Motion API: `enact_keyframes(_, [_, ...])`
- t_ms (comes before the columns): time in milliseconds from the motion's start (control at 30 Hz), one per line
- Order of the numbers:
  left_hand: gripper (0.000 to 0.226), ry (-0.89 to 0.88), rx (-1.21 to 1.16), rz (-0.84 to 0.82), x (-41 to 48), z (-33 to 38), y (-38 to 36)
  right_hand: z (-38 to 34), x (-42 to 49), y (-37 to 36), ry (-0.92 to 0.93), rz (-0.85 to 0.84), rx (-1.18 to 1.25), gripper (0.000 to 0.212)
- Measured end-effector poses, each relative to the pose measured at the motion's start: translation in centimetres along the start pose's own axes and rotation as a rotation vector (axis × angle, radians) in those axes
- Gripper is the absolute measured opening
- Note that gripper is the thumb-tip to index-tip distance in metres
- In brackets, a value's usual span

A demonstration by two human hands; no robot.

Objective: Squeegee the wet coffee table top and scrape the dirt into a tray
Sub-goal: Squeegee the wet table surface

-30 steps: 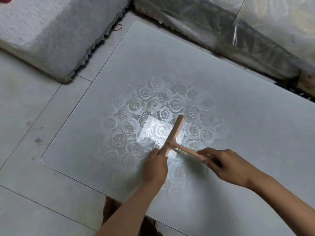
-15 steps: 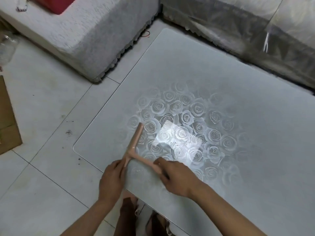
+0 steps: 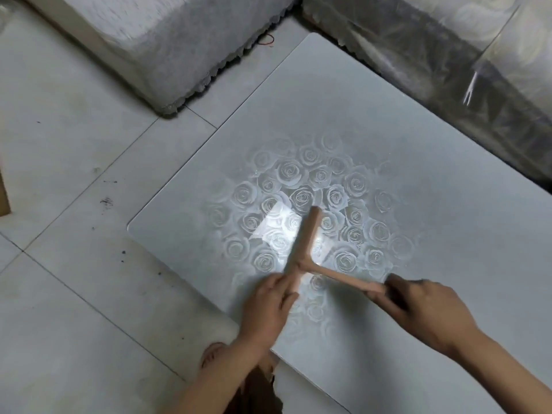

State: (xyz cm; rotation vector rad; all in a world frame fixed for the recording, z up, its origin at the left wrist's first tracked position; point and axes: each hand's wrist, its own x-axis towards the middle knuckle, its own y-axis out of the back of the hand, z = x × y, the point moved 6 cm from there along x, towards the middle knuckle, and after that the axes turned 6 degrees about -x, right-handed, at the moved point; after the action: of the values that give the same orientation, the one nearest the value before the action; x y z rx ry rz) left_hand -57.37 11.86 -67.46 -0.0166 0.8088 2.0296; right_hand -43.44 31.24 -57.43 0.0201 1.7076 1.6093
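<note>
A pale glass coffee table top (image 3: 433,204) with a white rose print fills the right of the view. A pink T-shaped squeegee (image 3: 304,243) lies on the roses near the table's front edge, its blade running from upper right to lower left. My left hand (image 3: 268,306) presses on the near end of the blade. My right hand (image 3: 427,309) grips the end of the handle. A bright light patch glares on the glass just left of the blade. No tray is in view.
A grey covered sofa block (image 3: 167,40) stands at the top left and a plastic-wrapped sofa (image 3: 448,61) runs along the table's far side. The tiled floor (image 3: 74,144) carries dark dirt specks. A brown cardboard edge (image 3: 3,198) shows at the far left. My feet (image 3: 239,377) are below the table edge.
The squeegee swept left to the table's left edge half a second ago; now it is back to the right, over the rose print. Both hands stayed on it.
</note>
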Motion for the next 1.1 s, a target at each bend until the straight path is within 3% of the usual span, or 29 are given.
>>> enact_keyframes(200, [0.024,0.148,0.261,0.299,-2.5,-9.5,14.7,-18.5,4.7,1.8,0.299,0.031,0.19,0.038])
enact_keyframes(300, [0.028,0.201,0.379,0.282,-3.3,-12.3,16.9,-24.1,5.8,1.4,0.326,0.037,0.225,0.037])
enact_keyframes(467, [0.033,0.14,0.266,0.155,-2.8,-9.0,11.0,-16.9,3.5,-0.7,0.176,-0.033,0.167,0.038])
enact_keyframes(600, [0.049,-0.126,0.229,0.014,-3.0,-3.0,4.6,-9.3,-1.2,-1.6,0.012,-0.146,0.137,0.037])
enact_keyframes(733, [0.048,0.001,0.141,-0.206,-2.0,-2.6,2.2,-7.5,-3.7,0.0,-0.044,-0.069,-0.045,0.044])
enact_keyframes(833, [0.05,-0.056,0.04,-0.045,-2.4,-3.4,7.4,-11.0,-3.2,1.8,0.016,-0.012,0.003,0.045])
enact_keyframes(933, [0.046,-0.016,0.125,0.176,-4.1,-6.1,14.1,-17.4,-0.4,2.3,0.168,0.013,0.061,0.039])
enact_keyframes(1100, [0.043,0.102,0.277,0.239,-6.1,-10.5,18.8,-25.9,3.7,1.3,0.29,0.048,0.031,0.034])
